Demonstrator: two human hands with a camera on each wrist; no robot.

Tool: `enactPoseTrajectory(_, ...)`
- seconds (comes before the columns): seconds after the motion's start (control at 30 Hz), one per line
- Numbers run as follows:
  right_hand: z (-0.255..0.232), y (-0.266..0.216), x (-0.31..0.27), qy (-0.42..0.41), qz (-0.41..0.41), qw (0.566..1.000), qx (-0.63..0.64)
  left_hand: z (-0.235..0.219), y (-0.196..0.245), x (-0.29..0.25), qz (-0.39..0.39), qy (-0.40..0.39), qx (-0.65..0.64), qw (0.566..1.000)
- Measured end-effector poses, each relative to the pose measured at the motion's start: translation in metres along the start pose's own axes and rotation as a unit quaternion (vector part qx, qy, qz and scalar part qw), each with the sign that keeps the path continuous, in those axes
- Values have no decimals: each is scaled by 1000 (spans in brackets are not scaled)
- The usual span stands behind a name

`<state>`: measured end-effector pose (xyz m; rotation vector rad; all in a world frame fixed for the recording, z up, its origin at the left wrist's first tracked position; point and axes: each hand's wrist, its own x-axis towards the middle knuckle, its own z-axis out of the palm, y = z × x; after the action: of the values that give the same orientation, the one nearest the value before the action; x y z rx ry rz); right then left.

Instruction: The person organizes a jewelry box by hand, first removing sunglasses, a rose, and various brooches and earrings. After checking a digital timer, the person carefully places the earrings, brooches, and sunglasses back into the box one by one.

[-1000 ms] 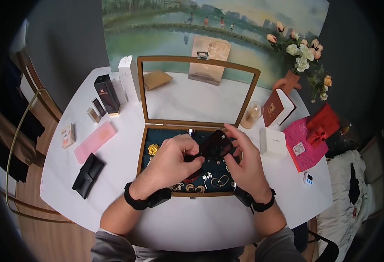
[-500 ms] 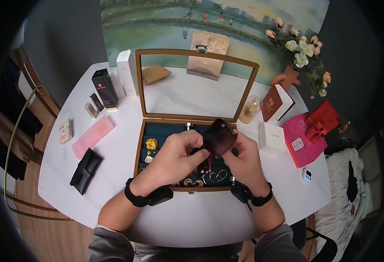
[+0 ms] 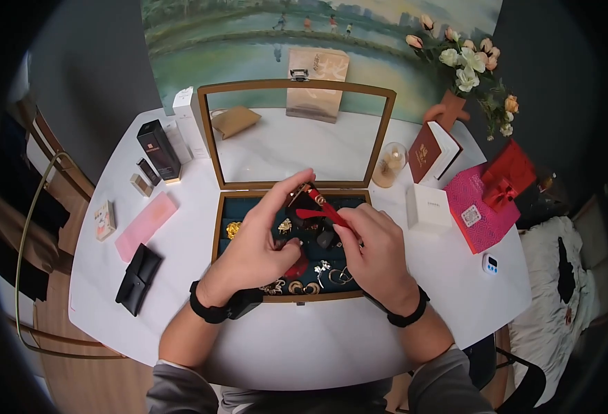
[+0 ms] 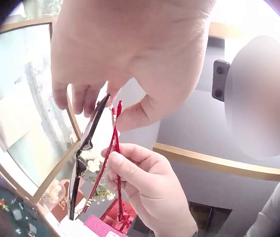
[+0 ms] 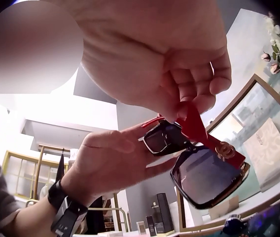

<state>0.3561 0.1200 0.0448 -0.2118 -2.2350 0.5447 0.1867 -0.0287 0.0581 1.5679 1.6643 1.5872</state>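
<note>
My right hand [image 3: 383,252] pinches a red temple of a pair of sunglasses [image 5: 201,177], which it holds above the open jewelry box [image 3: 215,255]. The sunglasses have large dark lenses, and a gold emblem [image 5: 225,150] marks the red temple. In the left wrist view both red temples are folded back from the dark frame. My left hand [image 3: 252,241] is beside them, index finger stretched up along the frame's edge and thumb apart and lower down. Gold and silver jewelry lies on the box's dark green lining, partly hidden under both hands.
The box's glass lid [image 3: 382,134] stands raised behind the hands. Left on the white table are a black glasses case [image 3: 138,279], a pink flat box [image 3: 146,226] and several cosmetic boxes. A white box [image 3: 428,208], a red book [image 3: 427,153] and a pink bag [image 3: 487,231] are right.
The sunglasses have turned from lenses facing up to a red temple facing up. The right hand now grips that temple, and the left hand's fingers have spread from their curled hold.
</note>
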Motion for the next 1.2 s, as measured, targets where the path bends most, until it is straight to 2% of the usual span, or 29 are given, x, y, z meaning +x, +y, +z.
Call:
enactPoseTrajectory(0.03, 1, 1, -1, -5, -10, 1000, -8, 0, -1, 0, 67, 0, 42, 997)
enactPoseTrajectory(0.1, 1, 1, -2, -11, -19, 1000, -15, 1, 2, 0, 80, 23, 58, 995)
enactPoseTrajectory(0.17, 0, -3, -2, -19, -28, 999, -33, -1, -2, 1, 125, 51, 184, 974)
enactPoseTrajectory(0.2, -1, -4, -2, -20, -26, 999, -33, 1, 1, 3, 137, 70, 201, 967)
enactPoseTrajectory(0.43, -6, -12, -4, -30, -48, 997, -50, 1, -6, 3, 135, 62, 265, 953)
enactPoseTrajectory(0.7, -11, -20, -5, -31, -57, 996, -60, 6, -2, 4, 197, 57, 289, 935)
enactPoseTrajectory(0.77, -12, -22, -6, -35, -19, 999, 27, 5, -4, 5, 206, 54, 288, 934)
enactPoseTrajectory(0.8, -13, -22, -6, -36, -19, 999, 27, 4, -5, 5, 216, 52, 286, 932)
enactPoseTrajectory(0.83, -16, -20, -5, -31, 7, 993, 113, 4, -8, 4, 215, 52, 287, 932)
enactPoseTrajectory(0.87, -18, -19, -5, -25, 33, 979, 198, 3, -12, 4, 204, 75, 263, 940)
enactPoseTrajectory(0.9, -21, -18, -6, -25, 32, 979, 198, 3, -15, 4, 192, 97, 239, 947)
enactPoseTrajectory(0.97, -26, -17, -6, 8, 170, 921, 351, 1, -18, 3, 170, 115, 235, 950)
enactPoseTrajectory(1.0, -28, -16, -3, 21, 186, 907, 378, -1, -21, 3, 145, 138, 214, 956)
enactPoseTrajectory(1.03, -26, -13, -2, 22, 185, 907, 379, -2, -22, 3, 121, 161, 193, 960)
enactPoseTrajectory(1.1, -19, -6, -2, -31, 196, 945, 261, -3, -22, 4, 117, 174, 195, 958)
enactPoseTrajectory(1.13, -19, -8, -2, -88, 204, 957, 189, -2, -25, 4, 116, 197, 180, 957)
enactPoseTrajectory(1.17, -17, -9, -1, -87, 204, 956, 189, -1, -26, 4, 114, 220, 165, 955)
enactPoseTrajectory(1.2, -13, -11, 0, -101, 135, 977, 127, -1, -26, 2, 90, 225, 136, 961)
